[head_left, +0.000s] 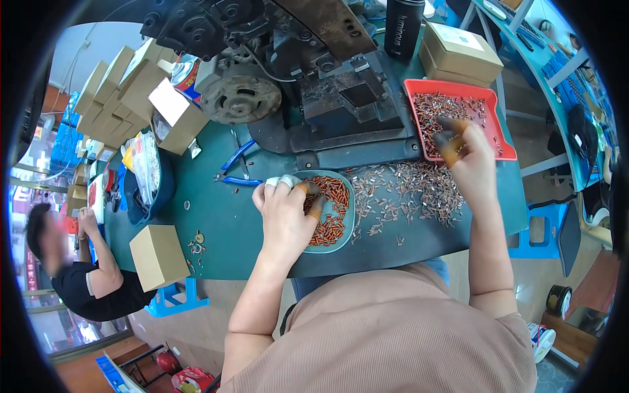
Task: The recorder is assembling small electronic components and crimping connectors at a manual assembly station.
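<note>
Your left hand (285, 213) rests curled in the teal dish (346, 226), fingers pinching among its copper-coloured pieces (331, 209). Your right hand (466, 157) reaches into the red tray (458, 86) of small parts; its grip is unclear. Silver pieces (406, 193) lie scattered between, near the table edge (393, 262).

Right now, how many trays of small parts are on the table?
2: a red tray at the right hand, and a teal tray under the left hand. The machine may hide others.
</note>
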Demonstrator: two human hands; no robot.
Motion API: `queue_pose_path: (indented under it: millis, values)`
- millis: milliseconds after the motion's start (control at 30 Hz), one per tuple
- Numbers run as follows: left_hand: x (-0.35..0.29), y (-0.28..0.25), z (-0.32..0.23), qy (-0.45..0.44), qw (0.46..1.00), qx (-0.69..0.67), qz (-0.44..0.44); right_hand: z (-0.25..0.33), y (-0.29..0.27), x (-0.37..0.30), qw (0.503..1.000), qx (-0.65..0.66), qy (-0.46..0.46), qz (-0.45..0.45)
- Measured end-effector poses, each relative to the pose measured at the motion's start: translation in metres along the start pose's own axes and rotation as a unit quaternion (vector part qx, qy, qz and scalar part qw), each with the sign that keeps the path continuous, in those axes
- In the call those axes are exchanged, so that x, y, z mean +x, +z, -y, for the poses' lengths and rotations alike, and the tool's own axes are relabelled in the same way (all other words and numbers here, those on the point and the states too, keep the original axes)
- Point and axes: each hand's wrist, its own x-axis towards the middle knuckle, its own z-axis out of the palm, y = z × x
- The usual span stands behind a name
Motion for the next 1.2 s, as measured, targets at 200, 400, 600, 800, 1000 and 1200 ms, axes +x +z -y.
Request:
queue_pose_path:
  millis: [200,400,600,800,1000,1200]
  values:
    - [-0.009,-0.012,0.000,-0.021,0.995,-0.095,-0.037,0.045,0.026,-0.020,0.979,0.139,0.001,0.148]
    - [-0.018,-0.026,-0.009,-0.058,0.967,-0.239,-0.064,0.080,0.047,-0.025,0.878,0.305,0.139,0.343]
    - [-0.025,-0.021,-0.012,-0.125,0.851,-0.505,-0.073,0.091,0.067,-0.030,0.783,0.429,0.234,0.384]
    - [-0.027,-0.017,-0.005,-0.112,0.851,-0.504,-0.093,0.091,0.082,-0.031,0.783,0.411,0.244,0.397]
    - [-0.030,-0.016,0.002,-0.183,0.757,-0.622,-0.086,0.097,0.080,-0.029,0.854,0.357,0.173,0.337]
    - [-0.029,-0.015,-0.002,-0.138,0.749,-0.645,-0.062,0.094,0.083,-0.028,0.694,0.520,0.309,0.390]
